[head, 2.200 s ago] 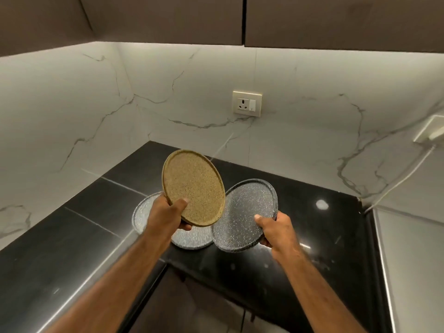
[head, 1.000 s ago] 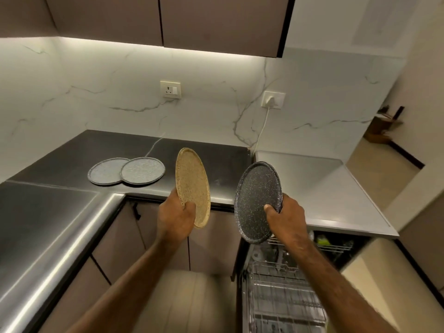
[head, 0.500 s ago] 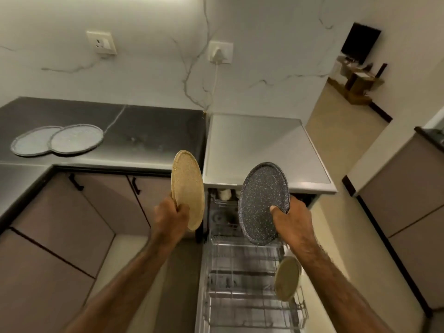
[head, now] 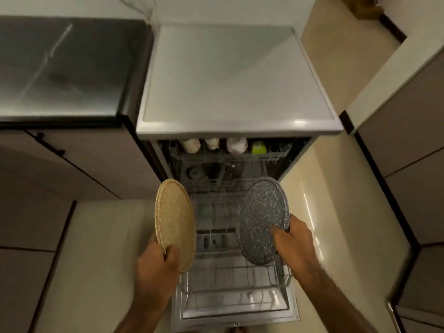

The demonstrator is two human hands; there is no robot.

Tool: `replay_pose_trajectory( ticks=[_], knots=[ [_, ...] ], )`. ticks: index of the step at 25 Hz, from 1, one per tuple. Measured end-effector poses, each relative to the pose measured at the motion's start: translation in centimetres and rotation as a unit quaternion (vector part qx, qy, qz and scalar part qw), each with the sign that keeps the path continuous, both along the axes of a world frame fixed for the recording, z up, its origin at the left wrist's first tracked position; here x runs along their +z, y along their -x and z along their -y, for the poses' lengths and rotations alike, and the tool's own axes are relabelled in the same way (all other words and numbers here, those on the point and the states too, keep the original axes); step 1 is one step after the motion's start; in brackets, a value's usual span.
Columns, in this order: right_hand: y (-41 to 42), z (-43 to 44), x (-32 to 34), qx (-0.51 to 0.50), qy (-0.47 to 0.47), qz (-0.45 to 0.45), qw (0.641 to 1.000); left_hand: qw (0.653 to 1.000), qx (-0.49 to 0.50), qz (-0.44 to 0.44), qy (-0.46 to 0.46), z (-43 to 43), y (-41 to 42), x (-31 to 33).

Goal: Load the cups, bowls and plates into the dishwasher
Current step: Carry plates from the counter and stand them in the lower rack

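My left hand [head: 156, 265] grips a tan speckled plate [head: 174, 222] by its lower edge, held upright over the left side of the open dishwasher. My right hand [head: 292, 241] grips a dark grey speckled plate [head: 260, 217], also upright, over the right side. Below both plates the lower wire rack [head: 230, 272] is pulled out over the open door [head: 236, 313]. Several cups [head: 236, 145] and a green item [head: 259, 147] sit in the upper rack, deep inside the machine.
The dishwasher has a pale grey top [head: 235, 80]. A black counter [head: 62, 66] lies to its left above brown cabinets [head: 72, 169]. Brown cabinets [head: 413, 152] also stand to the right. Beige floor [head: 336, 212] flanks the open door on both sides.
I have turned from the corner counter to face the dishwasher and now look straight down into it. Both plates have come down closer to the pulled-out lower rack.
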State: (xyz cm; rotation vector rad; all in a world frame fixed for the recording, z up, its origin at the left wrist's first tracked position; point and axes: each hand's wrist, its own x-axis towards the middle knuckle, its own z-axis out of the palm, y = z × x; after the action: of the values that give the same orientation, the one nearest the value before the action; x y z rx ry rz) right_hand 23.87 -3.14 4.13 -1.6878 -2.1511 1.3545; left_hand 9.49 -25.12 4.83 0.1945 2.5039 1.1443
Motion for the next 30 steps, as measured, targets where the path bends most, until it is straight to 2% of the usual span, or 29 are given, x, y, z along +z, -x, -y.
replay_pose_trajectory(
  ticks=[4,8,13,21,30],
  knots=[
    [0.1,-0.9,-10.4,-0.029,0.01,0.022,0.999,0.999,0.003,0.018,0.04,-1.8,-0.5,-10.9],
    [0.3,-1.4,-19.4,-0.034,-0.009,0.044,0.998,1.0,-0.008,0.024,0.013,-3.5,-1.0,-20.8],
    [0.6,-1.9,-27.8,-0.051,-0.023,0.055,0.997,1.0,-0.026,0.014,0.009,-4.8,-1.8,-29.1],
    [1.1,-3.4,-36.3,-0.056,-0.058,0.046,0.996,1.0,-0.016,0.001,0.022,-4.8,-2.8,-34.2],
    [1.0,-4.0,-40.4,-0.022,-0.033,0.027,0.999,1.0,-0.016,0.001,-0.001,-4.7,-4.4,-35.9]
  ],
)
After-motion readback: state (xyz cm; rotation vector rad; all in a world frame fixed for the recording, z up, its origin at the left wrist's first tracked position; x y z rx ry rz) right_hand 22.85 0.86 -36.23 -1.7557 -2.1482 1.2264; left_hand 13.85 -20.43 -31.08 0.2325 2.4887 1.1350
